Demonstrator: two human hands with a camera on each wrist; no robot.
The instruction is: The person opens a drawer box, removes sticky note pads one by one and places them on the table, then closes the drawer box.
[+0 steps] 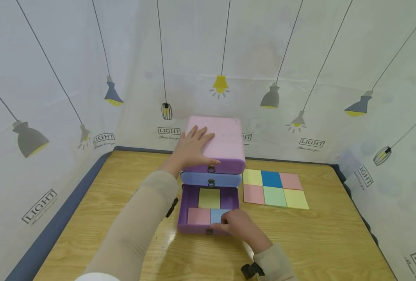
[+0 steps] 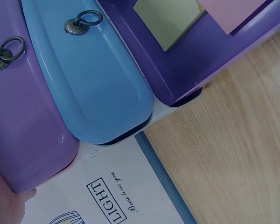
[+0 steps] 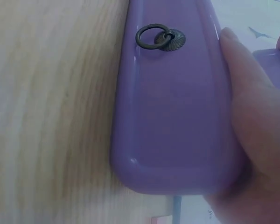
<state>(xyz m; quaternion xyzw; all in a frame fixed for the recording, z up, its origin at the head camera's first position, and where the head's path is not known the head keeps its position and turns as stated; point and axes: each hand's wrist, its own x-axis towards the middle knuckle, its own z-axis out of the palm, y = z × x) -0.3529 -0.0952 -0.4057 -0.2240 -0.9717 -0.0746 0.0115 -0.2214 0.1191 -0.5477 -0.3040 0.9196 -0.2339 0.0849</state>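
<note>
A small chest of drawers (image 1: 225,144) with a pink top stands on the table. My left hand (image 1: 193,150) rests on its top with fingers spread, thumb near the front edge. The purple bottom drawer (image 1: 183,210) is pulled out; inside lie a yellow (image 1: 209,198), a pink (image 1: 199,216) and a blue sticky-note pad (image 1: 216,215). Over the drawer's front right corner is my right hand (image 1: 241,228), fingers bent down at the blue pad. Its thumb lies along the drawer's front rim in the right wrist view; the fingertips are hidden, so their hold cannot be told.
Several coloured sticky-note pads (image 1: 274,195) lie in two rows right of the chest. The blue middle drawer (image 2: 98,79) and purple top drawer (image 2: 28,107) have ring pulls. A lamp-printed cloth (image 1: 141,86) surrounds the wooden table (image 1: 320,238).
</note>
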